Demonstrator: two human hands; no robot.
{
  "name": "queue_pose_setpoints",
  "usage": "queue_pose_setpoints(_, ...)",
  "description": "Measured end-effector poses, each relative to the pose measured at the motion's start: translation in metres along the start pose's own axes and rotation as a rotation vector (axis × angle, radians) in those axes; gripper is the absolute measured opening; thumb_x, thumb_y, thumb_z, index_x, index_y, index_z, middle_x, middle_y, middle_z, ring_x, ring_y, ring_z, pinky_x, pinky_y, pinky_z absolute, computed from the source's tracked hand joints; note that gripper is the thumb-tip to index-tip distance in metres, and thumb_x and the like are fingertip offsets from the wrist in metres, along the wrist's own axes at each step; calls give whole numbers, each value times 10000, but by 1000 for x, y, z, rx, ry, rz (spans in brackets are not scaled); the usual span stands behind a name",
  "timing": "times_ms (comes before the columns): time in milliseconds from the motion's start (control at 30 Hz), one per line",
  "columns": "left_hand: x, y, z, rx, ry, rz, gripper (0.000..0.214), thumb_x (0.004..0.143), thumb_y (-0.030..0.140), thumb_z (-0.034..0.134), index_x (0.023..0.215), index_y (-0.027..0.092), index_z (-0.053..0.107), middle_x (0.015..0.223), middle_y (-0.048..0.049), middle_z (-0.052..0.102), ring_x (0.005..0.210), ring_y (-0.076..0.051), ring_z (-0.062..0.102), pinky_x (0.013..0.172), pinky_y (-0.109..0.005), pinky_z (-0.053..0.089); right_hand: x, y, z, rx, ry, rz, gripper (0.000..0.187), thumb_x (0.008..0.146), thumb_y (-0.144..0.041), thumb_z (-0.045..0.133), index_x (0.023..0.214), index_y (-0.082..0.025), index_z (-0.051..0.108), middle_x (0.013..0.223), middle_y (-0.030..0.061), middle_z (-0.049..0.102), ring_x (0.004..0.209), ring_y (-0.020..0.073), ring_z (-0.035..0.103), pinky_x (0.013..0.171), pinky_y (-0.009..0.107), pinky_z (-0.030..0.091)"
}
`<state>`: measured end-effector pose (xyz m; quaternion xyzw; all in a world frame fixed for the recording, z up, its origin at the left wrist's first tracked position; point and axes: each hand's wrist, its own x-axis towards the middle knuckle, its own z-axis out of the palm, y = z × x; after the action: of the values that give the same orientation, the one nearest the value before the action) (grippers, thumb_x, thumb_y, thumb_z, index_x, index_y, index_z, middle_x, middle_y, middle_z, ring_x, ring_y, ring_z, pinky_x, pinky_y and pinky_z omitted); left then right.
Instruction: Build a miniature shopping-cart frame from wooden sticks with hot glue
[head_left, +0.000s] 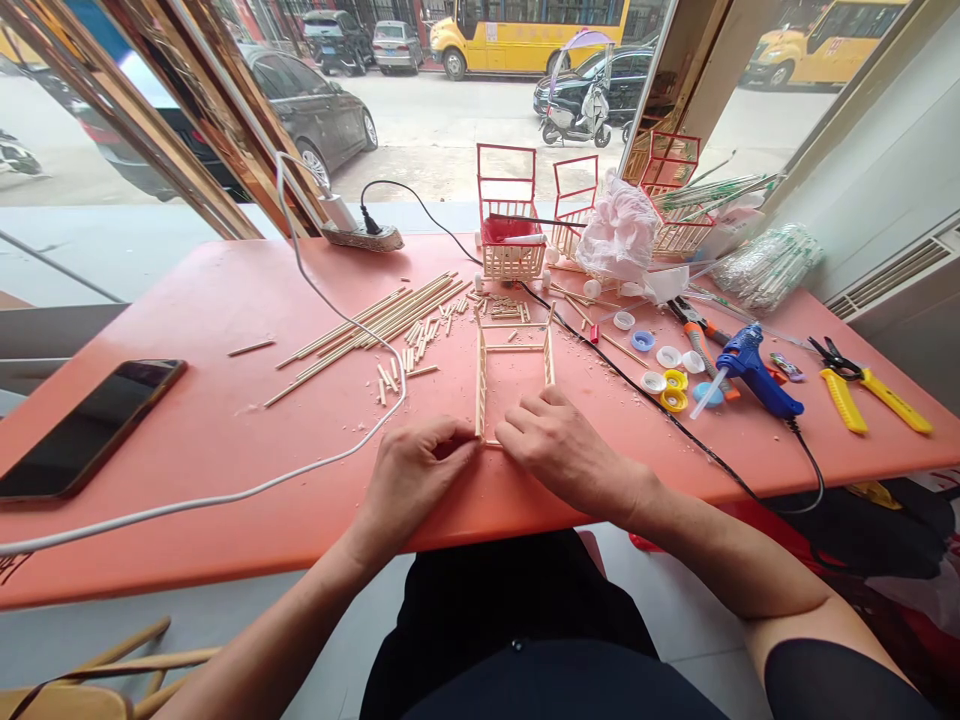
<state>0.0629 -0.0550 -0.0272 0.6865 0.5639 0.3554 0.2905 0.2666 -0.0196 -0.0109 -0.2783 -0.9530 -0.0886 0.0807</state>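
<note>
A small frame of thin wooden sticks (481, 385) stands on the table in front of me, with slatted left and right sides joined by crosspieces. My left hand (412, 475) pinches its near left corner between thumb and finger. Curled over its near right part is my right hand (559, 445), fingers closed around the near crosspiece area; it hides that corner. Just beyond the frame and to its left lie short cut stick pieces (420, 345) and a bundle of long wooden sticks (375, 325).
Behind stand small stick carts (512, 262) with red handles and a crumpled pink bag (619, 230). At right lie bottle caps (652, 382), pliers (701, 340), a blue glue gun (757, 370) and yellow-handled cutters (862, 385). A white cable (300, 470) and a phone (94, 425) are left.
</note>
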Motion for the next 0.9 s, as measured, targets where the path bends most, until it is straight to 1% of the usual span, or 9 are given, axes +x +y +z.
queue_pose_setpoints(267,-1,-3,1,-11,-4,-13,157,898,278,646,842,205,772,810,4,781,762,-172,709,721,-252,498,0,0,0,-9,-9,4,256,1002,-35,498,820,-156,632,820,77,662,777,228,504,756,356,315)
queue_pose_setpoints(900,0,1,0,4,0,-14,173,892,290,639,829,204,776,789,4,781,735,-170,703,706,-249,492,0,0,0,-3,2,0,254,998,-28,493,827,-156,631,809,76,655,772,231,503,753,359,315)
